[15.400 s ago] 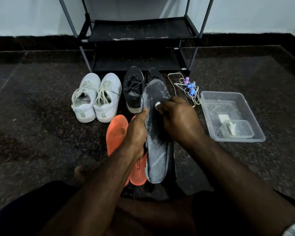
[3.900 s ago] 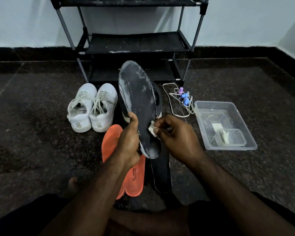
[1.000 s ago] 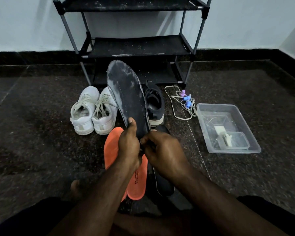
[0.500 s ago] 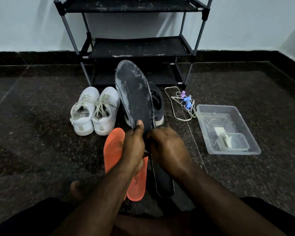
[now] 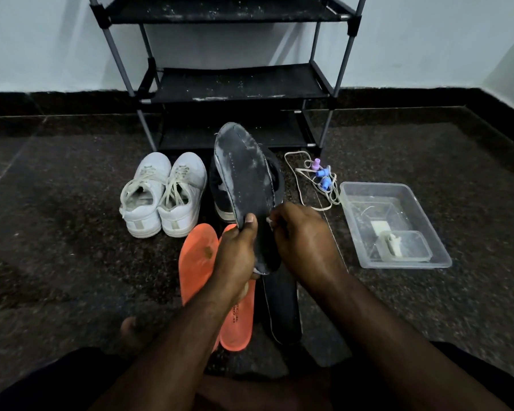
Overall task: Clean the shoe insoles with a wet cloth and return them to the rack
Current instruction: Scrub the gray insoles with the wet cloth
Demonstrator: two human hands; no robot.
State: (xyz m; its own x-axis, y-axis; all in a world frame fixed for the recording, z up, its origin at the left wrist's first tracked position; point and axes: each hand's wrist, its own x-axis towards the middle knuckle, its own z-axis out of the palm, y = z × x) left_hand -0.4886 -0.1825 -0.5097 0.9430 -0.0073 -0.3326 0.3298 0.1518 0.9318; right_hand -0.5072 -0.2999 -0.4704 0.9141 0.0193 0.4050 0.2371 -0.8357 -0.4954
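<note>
Left hand [image 5: 238, 256] clamped on the heel end of the dark insole [image 5: 247, 188], thumb on top; right hand [image 5: 301, 235] pinches a white cloth [image 5: 270, 222] at its edge. I see grey-white smears across it. Toe points up and away toward the rack [image 5: 235, 84], long axis tilted slightly left, above the floor.

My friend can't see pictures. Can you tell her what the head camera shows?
A seated person's left hand holds up a dusty dark insole while the right hand works its edge. On the floor lie orange insoles, white sneakers and a clear tub, before a black rack.
</note>
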